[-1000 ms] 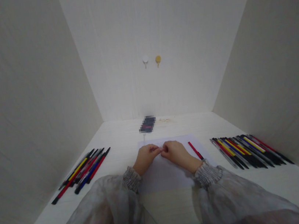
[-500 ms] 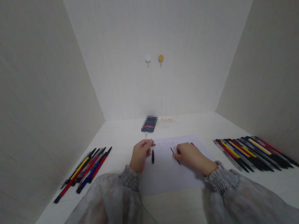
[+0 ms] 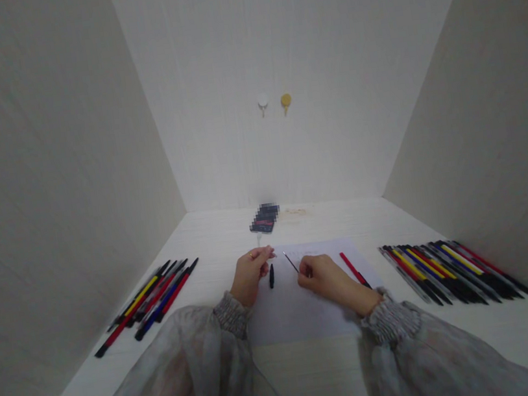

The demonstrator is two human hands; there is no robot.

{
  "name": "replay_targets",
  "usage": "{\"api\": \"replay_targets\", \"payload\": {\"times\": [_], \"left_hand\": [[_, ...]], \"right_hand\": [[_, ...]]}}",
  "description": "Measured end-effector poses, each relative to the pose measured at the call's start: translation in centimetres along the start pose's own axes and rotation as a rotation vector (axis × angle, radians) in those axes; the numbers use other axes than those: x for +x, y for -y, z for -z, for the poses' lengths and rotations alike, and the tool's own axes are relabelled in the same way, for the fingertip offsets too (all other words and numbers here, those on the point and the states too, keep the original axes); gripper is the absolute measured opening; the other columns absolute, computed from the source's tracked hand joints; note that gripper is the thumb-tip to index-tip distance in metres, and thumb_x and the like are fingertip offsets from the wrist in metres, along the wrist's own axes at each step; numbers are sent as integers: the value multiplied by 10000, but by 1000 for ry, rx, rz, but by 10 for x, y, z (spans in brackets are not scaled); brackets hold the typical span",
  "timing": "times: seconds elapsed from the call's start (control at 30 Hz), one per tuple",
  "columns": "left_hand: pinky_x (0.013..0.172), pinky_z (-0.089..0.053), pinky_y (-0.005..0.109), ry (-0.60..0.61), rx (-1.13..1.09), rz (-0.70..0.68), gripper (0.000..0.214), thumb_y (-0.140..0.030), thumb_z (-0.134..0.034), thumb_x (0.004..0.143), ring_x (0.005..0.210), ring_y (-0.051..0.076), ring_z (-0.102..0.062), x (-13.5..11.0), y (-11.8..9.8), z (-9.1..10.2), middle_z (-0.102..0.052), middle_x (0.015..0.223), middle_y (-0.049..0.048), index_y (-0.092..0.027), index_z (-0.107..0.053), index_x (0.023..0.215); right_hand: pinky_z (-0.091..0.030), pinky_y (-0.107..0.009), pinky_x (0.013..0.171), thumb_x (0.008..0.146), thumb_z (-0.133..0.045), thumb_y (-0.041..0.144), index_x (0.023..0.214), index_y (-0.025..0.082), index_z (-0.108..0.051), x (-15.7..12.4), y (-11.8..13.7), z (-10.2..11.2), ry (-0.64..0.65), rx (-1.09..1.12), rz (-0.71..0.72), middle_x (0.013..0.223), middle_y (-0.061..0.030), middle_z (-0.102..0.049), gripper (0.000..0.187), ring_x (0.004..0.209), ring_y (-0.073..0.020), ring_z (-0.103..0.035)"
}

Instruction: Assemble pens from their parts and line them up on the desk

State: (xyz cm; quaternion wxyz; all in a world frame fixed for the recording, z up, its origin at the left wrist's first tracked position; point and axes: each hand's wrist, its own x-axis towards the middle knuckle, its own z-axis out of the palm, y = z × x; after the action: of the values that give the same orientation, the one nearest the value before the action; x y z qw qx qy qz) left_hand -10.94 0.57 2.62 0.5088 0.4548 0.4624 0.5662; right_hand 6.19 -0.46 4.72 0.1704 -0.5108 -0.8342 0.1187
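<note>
While in right hand (image 3: 326,274), thin refill (image 3: 291,262).

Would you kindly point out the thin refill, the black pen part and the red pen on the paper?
thin refill (image 3: 291,261): head view, middle of its shaft.
black pen part (image 3: 271,276): head view, its middle.
red pen (image 3: 353,268): head view, middle of the red barrel.

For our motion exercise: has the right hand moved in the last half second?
Yes: the right hand slid left across the paper, off the red pen it had covered.

White desk (image 3: 317,364), plain walls (image 3: 42,157), two hooks (image 3: 274,103).
</note>
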Motion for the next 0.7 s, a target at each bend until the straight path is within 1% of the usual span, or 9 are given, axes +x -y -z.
{"api": "replay_targets", "payload": {"times": [0.1,0.27,0.4,0.6,0.7], "left_hand": [[391,-226,170,-1,-24,-2,323,-429,-589,628,412,26,-343,1,1,0,-515,550,-15,-111,-589,686],[388,-242,165,24,-84,3,318,-420,-589,632,426,17,-379,0,0,0,-587,715,27,-111,-590,705],[383,-241,161,38,-87,6,314,-413,-583,642,421,16,-378,0,0,0,-589,711,31,-108,-581,719],[381,-248,161,-6,-99,7,322,-421,-584,635,418,16,-374,0,-2,0,-598,734,40,-113,-552,722],[382,-246,161,20,-77,12,317,-423,-581,636,420,19,-377,-1,-3,0,-596,727,32,-120,-552,725]], "right_hand": [[-328,-194,495,671,-498,168,646,150,-564,-1,3,-1,-20,143,76,565,0,-582,73,498,-90,-501],[-306,-184,477,647,-502,131,639,147,-558,-3,3,-4,-24,170,118,553,11,-563,59,485,-76,-464],[-300,-186,480,657,-497,138,645,147,-554,-3,2,-4,-28,164,119,550,13,-558,59,486,-74,-458],[-291,-187,473,667,-503,148,638,147,-551,-3,3,-3,-30,154,121,531,18,-543,57,472,-72,-450],[-288,-185,471,668,-503,151,637,151,-549,-3,3,-2,-41,151,134,533,21,-541,56,473,-71,-448]]}}
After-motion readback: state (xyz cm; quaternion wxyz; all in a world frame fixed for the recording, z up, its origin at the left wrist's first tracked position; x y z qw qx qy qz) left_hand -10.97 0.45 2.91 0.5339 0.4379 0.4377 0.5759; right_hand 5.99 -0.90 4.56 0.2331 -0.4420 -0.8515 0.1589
